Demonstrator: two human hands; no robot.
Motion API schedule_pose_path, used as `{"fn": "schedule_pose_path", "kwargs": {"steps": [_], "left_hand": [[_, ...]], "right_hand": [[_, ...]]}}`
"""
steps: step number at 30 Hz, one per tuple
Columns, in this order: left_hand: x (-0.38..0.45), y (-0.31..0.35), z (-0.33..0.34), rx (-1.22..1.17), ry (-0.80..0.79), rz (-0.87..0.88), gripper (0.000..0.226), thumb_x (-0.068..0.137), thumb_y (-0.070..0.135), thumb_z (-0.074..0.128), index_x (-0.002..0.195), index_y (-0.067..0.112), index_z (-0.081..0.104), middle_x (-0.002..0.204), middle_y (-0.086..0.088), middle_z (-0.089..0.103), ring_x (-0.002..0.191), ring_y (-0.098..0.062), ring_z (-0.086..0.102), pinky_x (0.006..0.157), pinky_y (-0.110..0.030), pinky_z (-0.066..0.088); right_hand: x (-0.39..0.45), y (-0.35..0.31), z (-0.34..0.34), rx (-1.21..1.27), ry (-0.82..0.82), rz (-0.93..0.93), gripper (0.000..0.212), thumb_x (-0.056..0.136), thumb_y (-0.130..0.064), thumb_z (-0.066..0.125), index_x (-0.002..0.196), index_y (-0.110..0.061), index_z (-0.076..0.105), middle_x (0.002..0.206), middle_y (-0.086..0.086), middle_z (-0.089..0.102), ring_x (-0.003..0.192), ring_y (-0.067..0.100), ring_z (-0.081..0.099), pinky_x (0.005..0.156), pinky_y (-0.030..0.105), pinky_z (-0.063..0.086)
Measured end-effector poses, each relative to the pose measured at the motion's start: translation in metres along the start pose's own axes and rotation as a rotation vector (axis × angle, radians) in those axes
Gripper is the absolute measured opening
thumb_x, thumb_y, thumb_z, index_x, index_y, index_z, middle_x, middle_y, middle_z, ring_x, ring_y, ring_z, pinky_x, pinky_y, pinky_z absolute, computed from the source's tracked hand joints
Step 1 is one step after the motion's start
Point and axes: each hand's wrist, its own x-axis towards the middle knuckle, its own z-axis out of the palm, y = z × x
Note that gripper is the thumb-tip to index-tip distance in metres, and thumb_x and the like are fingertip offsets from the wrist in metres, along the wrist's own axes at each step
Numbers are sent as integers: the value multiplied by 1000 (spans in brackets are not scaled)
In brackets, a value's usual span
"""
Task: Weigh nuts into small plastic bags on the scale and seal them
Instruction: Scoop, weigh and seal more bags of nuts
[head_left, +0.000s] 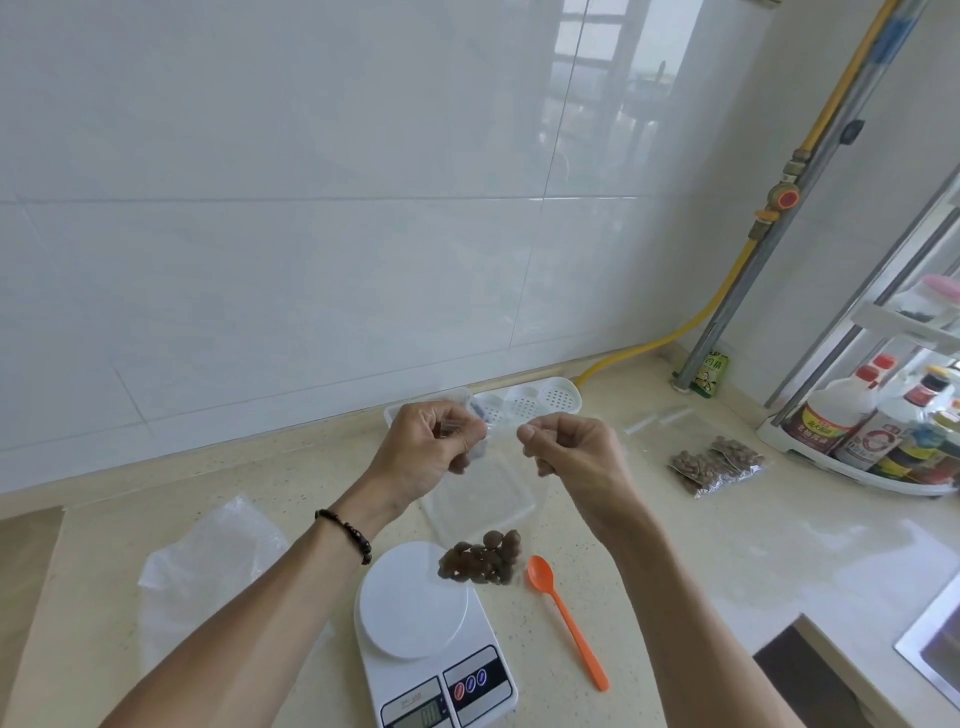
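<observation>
Closest to us sits the white kitchen scale (415, 613), its round platform bare and its display at the bottom edge too small for us to read. We take the scale as our landmark. Just right of it lies an orange plastic spoon (563, 618), bowl pointing away from us. Left of the scale a crumpled clear plastic sheet (208, 561) rests on the beige countertop (675, 597).

Above the scale we hold a small clear plastic bag (483, 499) in the air. Our left hand (426, 452) pinches the bag's top edge at one corner, thumb and fingers closed tight on the film; a dark beaded bracelet (347, 532) circles that wrist. Our right hand (571, 452) pinches the opposite corner the same way, fingers curled in. The two hands are near each other but apart. The brown nuts (483, 564) are bunched at the bottom of the hanging bag, over the scale's far right edge; we cannot tell whether the bag touches the platform.

Beyond the scale, behind the bag, a clear plastic container (514, 499) and a white perforated tray (530, 402) sit by the tiled wall. Far right of the scale lie filled bags of nuts (717, 465), next to a rack of bottles (872, 431).
</observation>
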Motion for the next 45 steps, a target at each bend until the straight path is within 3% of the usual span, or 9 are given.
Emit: {"fn": "schedule_pose_path", "kwargs": {"steps": [6, 14, 18, 22, 27, 32, 38, 43, 45], "left_hand": [[4, -5, 6, -18, -27, -64, 15, 86, 9, 71, 72, 11, 70, 58, 1, 62, 54, -12, 58, 54, -24, 50], [17, -8, 16, 62, -97, 14, 13, 88, 12, 70, 80, 3, 74, 67, -9, 60, 56, -14, 56, 58, -26, 51], [26, -13, 24, 5, -132, -49, 10, 88, 14, 69, 85, 7, 76, 73, -10, 67, 63, -17, 64, 61, -26, 55], [43, -21, 43, 56, -60, -53, 11, 90, 10, 67, 82, 4, 72, 68, -5, 70, 62, -17, 67, 63, -27, 56], [78, -32, 84, 23, 5, -77, 16, 89, 5, 66, 75, 6, 71, 61, -2, 66, 57, -16, 63, 64, -32, 58], [121, -43, 145, 12, -35, -106, 13, 90, 3, 65, 78, 1, 70, 62, -4, 66, 57, -16, 64, 60, -27, 55], [181, -47, 232, -9, -105, -122, 16, 90, 7, 65, 77, -1, 69, 69, -9, 67, 60, -17, 63, 61, -27, 55], [230, -57, 295, -75, -31, -181, 16, 92, 13, 65, 78, 8, 71, 68, -3, 69, 67, -14, 66, 65, -25, 57], [251, -70, 317, -1, 43, -187, 20, 92, 14, 65, 74, 6, 70, 66, -4, 69, 66, -13, 65, 65, -24, 56]], "right_hand": [[10, 5, 3, -404, 99, -4, 25, 92, -22, 67, 71, -7, 66, 58, -2, 52, 51, 9, 43, 53, 26, 40], [10, 4, -4, -131, -13, -2, 7, 80, -17, 80, 78, -12, 76, 79, 7, 75, 69, 9, 64, 56, 18, 48], [19, 11, -14, -194, 51, -7, 16, 82, -11, 78, 69, -18, 72, 64, -10, 71, 62, -4, 63, 55, 10, 45], [29, 25, -40, -130, 136, 51, 9, 81, -14, 79, 75, -11, 74, 62, -8, 69, 56, 0, 61, 54, 14, 47], [48, 50, -99, 49, 144, 110, 12, 92, -10, 65, 82, -4, 69, 68, 4, 67, 62, 14, 59, 63, 28, 53], [87, 76, -165, -33, 212, 96, 15, 93, -11, 65, 80, -7, 72, 66, 3, 67, 58, 10, 59, 61, 22, 51], [116, 122, -255, -2, 143, 201, 33, 83, -36, 76, 94, -6, 70, 84, 9, 69, 76, 13, 60, 70, 24, 46], [133, 169, -331, -247, 118, 335, 9, 83, -9, 74, 91, -10, 71, 88, 10, 73, 84, 22, 68, 78, 42, 55], [140, 173, -359, -266, 167, 361, 11, 82, -8, 76, 81, -8, 65, 76, 3, 66, 75, 19, 63, 71, 35, 53]]}}
